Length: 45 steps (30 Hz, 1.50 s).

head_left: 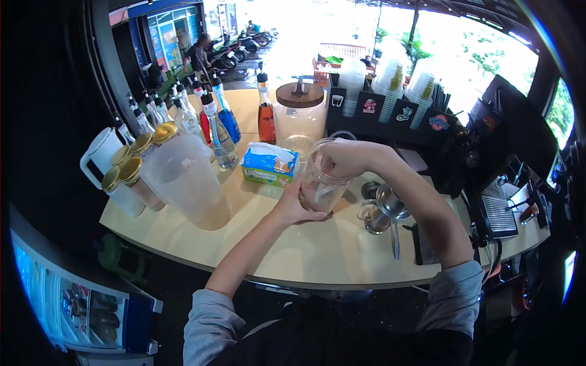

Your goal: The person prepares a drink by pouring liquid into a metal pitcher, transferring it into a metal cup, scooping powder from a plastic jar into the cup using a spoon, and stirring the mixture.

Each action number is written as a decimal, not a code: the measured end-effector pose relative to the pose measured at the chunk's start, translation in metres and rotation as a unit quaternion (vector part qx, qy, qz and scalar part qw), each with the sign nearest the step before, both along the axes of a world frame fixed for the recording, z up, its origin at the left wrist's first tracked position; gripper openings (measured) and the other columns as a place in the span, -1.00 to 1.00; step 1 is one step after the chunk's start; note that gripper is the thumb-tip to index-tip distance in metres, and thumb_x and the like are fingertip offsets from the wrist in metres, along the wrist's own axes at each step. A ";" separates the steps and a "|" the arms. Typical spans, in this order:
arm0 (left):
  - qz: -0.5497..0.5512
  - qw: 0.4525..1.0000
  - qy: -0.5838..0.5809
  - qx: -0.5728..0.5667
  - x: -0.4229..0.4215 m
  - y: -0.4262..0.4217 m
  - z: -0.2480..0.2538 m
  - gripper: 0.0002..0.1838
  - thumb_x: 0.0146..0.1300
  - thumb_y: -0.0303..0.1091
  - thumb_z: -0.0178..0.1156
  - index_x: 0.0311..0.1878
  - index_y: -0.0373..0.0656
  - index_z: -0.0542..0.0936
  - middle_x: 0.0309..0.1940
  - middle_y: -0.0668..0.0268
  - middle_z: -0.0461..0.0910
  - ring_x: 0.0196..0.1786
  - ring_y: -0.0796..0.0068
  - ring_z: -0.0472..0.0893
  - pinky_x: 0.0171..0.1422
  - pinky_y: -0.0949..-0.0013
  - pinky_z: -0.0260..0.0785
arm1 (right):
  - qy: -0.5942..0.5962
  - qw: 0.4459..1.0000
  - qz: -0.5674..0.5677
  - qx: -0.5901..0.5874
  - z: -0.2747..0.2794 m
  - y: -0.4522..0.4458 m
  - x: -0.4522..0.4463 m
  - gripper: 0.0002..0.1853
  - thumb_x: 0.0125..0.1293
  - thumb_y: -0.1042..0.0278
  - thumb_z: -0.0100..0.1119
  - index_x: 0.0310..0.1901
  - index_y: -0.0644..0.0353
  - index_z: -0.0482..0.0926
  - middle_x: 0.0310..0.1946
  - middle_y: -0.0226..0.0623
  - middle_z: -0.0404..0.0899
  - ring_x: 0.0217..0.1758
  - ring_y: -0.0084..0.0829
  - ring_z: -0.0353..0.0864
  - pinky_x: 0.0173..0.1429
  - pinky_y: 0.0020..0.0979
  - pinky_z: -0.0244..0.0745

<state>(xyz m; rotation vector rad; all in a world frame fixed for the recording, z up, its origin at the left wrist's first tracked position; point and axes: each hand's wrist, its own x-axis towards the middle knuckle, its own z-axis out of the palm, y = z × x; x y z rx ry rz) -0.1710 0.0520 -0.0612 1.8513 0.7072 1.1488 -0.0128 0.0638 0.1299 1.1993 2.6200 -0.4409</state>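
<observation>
My left hand (294,204) is wrapped around the lower side of a clear jar (325,200) and holds it tilted above the counter. My right hand (339,157) reaches over the rim into the jar's mouth, its fingers curled. What those fingers hold is hard to make out; something whitish (323,185) shows through the wall below them. A blue and green tissue box (268,177) lies left of the jar. Right of it are a metal drip coffee filter (390,201) and a glass mug (375,222), partly behind my right forearm.
A large frosted pitcher (189,189) stands at left, beside gold-lidded jars (131,172) and several pump bottles (226,119). Behind are a wooden-lidded container (299,125) and a black rack (369,107) of plastic cups. A spoon handle (396,243) lies near the front edge.
</observation>
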 end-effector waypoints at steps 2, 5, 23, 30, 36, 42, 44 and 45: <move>0.037 0.998 -0.026 0.039 0.002 -0.002 -0.006 0.08 -0.38 -0.20 0.62 0.29 -0.22 0.26 0.14 0.15 0.43 0.21 0.25 0.44 0.34 0.18 0.25 | -0.016 1.000 0.003 0.010 -0.002 -0.003 -0.007 -0.82 0.10 0.37 0.22 -0.34 0.32 0.65 -0.44 -0.08 0.64 -0.38 -0.29 0.64 -0.24 -0.36 0.52; 0.041 0.998 0.006 0.048 0.000 -0.008 -0.004 0.12 -0.38 -0.17 0.62 0.33 -0.21 0.21 0.16 0.11 0.41 0.22 0.20 0.43 0.34 0.18 0.25 | -0.079 0.997 -0.011 -0.001 -0.030 0.006 -0.015 -0.76 0.09 0.35 0.22 -0.23 0.30 0.64 -0.30 -0.07 0.65 -0.27 -0.24 0.64 -0.17 -0.32 0.54; 0.035 0.994 -0.011 0.106 0.000 -0.006 -0.011 0.11 -0.34 -0.14 0.58 0.34 -0.15 0.19 0.15 0.08 0.38 0.22 0.10 0.43 0.32 0.14 0.28 | -0.064 0.994 -0.088 0.009 -0.027 -0.021 -0.009 -0.68 0.09 0.37 0.20 -0.13 0.37 0.60 -0.22 -0.02 0.64 -0.19 -0.19 0.65 -0.16 -0.30 0.56; 0.036 0.992 0.007 0.117 -0.002 -0.007 -0.011 0.13 -0.33 -0.18 0.58 0.37 -0.15 0.16 0.20 0.07 0.35 0.26 0.10 0.40 0.35 0.14 0.25 | -0.037 0.995 -0.089 0.010 -0.027 -0.028 -0.006 -0.69 0.10 0.35 0.20 -0.16 0.39 0.61 -0.26 -0.03 0.65 -0.22 -0.19 0.66 -0.17 -0.31 0.55; 0.024 0.995 -0.012 0.096 -0.001 -0.005 -0.013 0.13 -0.33 -0.17 0.58 0.37 -0.14 0.15 0.21 0.07 0.35 0.27 0.09 0.39 0.35 0.14 0.24 | -0.042 0.997 -0.067 0.009 -0.030 -0.016 -0.003 -0.64 0.13 0.26 0.22 -0.15 0.41 0.60 -0.25 -0.03 0.65 -0.20 -0.19 0.66 -0.15 -0.31 0.55; 0.034 0.994 0.004 0.105 -0.001 -0.005 -0.013 0.13 -0.32 -0.11 0.56 0.37 -0.12 0.16 0.21 0.07 0.35 0.25 0.08 0.40 0.34 0.12 0.26 | -0.065 0.990 -0.123 0.006 -0.009 -0.041 -0.018 -0.59 0.13 0.18 0.26 -0.14 0.39 0.61 -0.21 -0.01 0.65 -0.18 -0.18 0.64 -0.12 -0.29 0.54; 0.030 0.995 -0.001 0.097 0.000 -0.005 -0.014 0.13 -0.32 -0.09 0.56 0.37 -0.12 0.16 0.21 0.08 0.35 0.25 0.07 0.40 0.34 0.11 0.26 | -0.067 0.989 -0.128 -0.004 -0.015 -0.038 -0.017 -0.59 0.13 0.17 0.27 -0.14 0.39 0.61 -0.21 -0.01 0.64 -0.18 -0.18 0.64 -0.12 -0.29 0.54; 0.030 0.995 -0.001 0.097 0.000 -0.005 -0.014 0.13 -0.32 -0.09 0.56 0.37 -0.12 0.16 0.21 0.08 0.35 0.25 0.07 0.40 0.34 0.11 0.26 | -0.065 0.989 -0.132 -0.010 -0.017 -0.036 -0.017 -0.59 0.13 0.17 0.27 -0.14 0.39 0.61 -0.21 -0.01 0.64 -0.18 -0.18 0.64 -0.11 -0.29 0.54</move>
